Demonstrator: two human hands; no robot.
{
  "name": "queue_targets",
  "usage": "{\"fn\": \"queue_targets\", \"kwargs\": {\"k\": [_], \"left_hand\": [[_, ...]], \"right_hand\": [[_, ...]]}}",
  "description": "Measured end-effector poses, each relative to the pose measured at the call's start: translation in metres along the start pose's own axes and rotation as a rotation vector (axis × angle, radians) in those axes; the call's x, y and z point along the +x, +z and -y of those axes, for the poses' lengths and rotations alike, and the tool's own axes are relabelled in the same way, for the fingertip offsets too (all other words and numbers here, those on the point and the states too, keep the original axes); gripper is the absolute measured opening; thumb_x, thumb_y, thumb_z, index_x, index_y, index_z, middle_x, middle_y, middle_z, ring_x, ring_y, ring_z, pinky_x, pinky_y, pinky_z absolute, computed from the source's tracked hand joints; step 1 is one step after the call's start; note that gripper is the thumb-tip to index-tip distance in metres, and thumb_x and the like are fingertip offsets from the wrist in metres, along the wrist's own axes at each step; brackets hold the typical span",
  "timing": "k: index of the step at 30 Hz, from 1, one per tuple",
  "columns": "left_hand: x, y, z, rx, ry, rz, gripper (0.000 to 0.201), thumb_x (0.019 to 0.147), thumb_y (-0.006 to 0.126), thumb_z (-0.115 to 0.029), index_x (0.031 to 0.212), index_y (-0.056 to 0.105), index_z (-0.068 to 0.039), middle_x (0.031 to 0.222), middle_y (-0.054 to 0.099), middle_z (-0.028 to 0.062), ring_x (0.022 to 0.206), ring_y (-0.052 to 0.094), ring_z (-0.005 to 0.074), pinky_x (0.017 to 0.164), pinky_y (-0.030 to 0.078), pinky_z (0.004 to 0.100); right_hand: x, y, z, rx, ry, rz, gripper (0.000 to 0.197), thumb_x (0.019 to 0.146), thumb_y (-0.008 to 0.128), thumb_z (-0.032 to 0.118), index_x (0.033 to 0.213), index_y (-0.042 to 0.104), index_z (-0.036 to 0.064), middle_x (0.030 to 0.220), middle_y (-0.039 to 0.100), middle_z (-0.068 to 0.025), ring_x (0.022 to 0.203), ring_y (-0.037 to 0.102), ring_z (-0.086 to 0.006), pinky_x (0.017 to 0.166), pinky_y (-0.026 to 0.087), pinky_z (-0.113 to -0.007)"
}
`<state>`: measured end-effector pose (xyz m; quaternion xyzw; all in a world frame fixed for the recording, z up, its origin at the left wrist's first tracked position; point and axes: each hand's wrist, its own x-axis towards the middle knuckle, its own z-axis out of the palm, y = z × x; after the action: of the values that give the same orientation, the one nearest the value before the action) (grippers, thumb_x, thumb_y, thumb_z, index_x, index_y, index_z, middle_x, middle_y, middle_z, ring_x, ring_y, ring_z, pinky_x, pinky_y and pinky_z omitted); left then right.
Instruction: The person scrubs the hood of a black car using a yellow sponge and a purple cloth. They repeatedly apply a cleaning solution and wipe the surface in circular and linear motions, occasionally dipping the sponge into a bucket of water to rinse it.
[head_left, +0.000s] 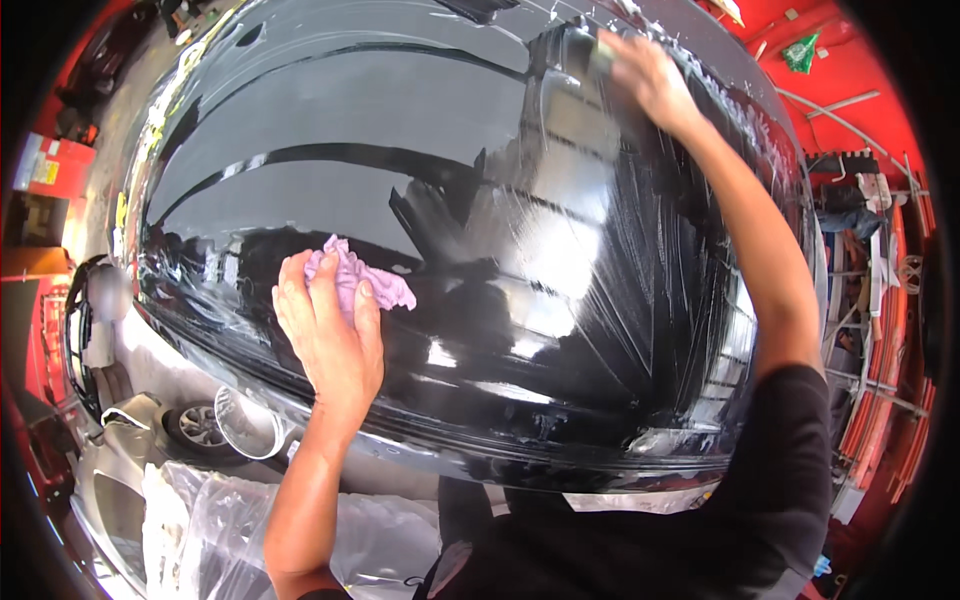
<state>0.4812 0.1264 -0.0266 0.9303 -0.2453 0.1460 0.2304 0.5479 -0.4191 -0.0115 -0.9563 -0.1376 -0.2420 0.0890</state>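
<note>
A large glossy black car panel [300, 120], wet and streaked with soapy water, fills the view. My left hand [330, 330] presses a crumpled pink cloth [360, 278] flat against its lower left part. My right hand [645, 75] reaches far up to the panel's upper right and grips a small grey block-shaped tool [590, 52] held against the wet surface. Pale wipe streaks fan out below that hand.
Clear plastic sheeting [230, 520] covers a silver car with a wheel [200, 428] at the lower left. Red walls [850, 60] and a rack of pipes and tools [880, 330] stand at the right. A red cabinet [45, 170] sits at the far left.
</note>
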Motion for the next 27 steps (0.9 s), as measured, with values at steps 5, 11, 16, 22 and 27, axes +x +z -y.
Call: {"fn": "queue_targets", "kwargs": {"k": [5, 11, 16, 22, 27], "left_hand": [[0.014, 0.014, -0.013, -0.060, 0.028, 0.021, 0.042, 0.102, 0.067, -0.017, 0.139, 0.059, 0.002, 0.147, 0.052, 0.0274, 0.133, 0.050, 0.0474, 0.114, 0.037, 0.0571], [-0.002, 0.003, 0.005, -0.009, -0.040, -0.002, 0.047, 0.104, 0.065, -0.031, 0.140, 0.060, -0.001, 0.151, 0.049, 0.0237, 0.147, 0.042, 0.0462, 0.123, 0.029, 0.0658], [0.000, 0.008, 0.000, -0.066, 0.011, -0.011, 0.044, 0.103, 0.067, -0.020, 0.141, 0.058, 0.001, 0.149, 0.051, 0.0272, 0.138, 0.049, 0.0467, 0.117, 0.036, 0.0600], [0.005, 0.018, 0.008, -0.041, 0.044, -0.029, 0.041, 0.104, 0.065, -0.016, 0.139, 0.058, 0.004, 0.145, 0.054, 0.0307, 0.132, 0.054, 0.0497, 0.114, 0.040, 0.0555], [-0.001, 0.010, 0.003, -0.025, 0.019, -0.041, 0.040, 0.109, 0.062, -0.018, 0.142, 0.056, 0.004, 0.148, 0.052, 0.0292, 0.135, 0.052, 0.0477, 0.116, 0.039, 0.0542]], "right_hand": [[-0.003, 0.020, -0.046, -0.392, 0.405, -0.061, 0.051, 0.102, 0.068, 0.021, 0.152, 0.063, 0.0233, 0.118, 0.066, -0.0192, 0.113, 0.064, -0.0406, 0.094, 0.053, -0.052], [-0.174, -0.087, 0.154, -0.076, 0.228, 0.201, 0.060, 0.100, 0.069, 0.018, 0.159, 0.057, 0.0161, 0.140, 0.059, -0.0269, 0.128, 0.056, -0.0415, 0.112, 0.044, -0.050], [-0.138, -0.070, -0.049, -0.339, 0.275, -0.042, 0.049, 0.102, 0.068, 0.025, 0.151, 0.064, 0.0175, 0.119, 0.066, -0.0214, 0.116, 0.062, -0.0424, 0.102, 0.051, -0.049], [-0.175, -0.068, -0.034, -0.279, 0.402, -0.136, 0.047, 0.102, 0.071, 0.026, 0.149, 0.066, 0.0236, 0.117, 0.067, -0.0200, 0.109, 0.064, -0.0423, 0.092, 0.053, -0.054], [-0.319, -0.161, 0.148, -0.096, 0.393, 0.144, 0.051, 0.103, 0.063, 0.015, 0.153, 0.063, 0.0122, 0.139, 0.063, -0.0230, 0.139, 0.053, -0.0408, 0.117, 0.041, -0.051]]}}
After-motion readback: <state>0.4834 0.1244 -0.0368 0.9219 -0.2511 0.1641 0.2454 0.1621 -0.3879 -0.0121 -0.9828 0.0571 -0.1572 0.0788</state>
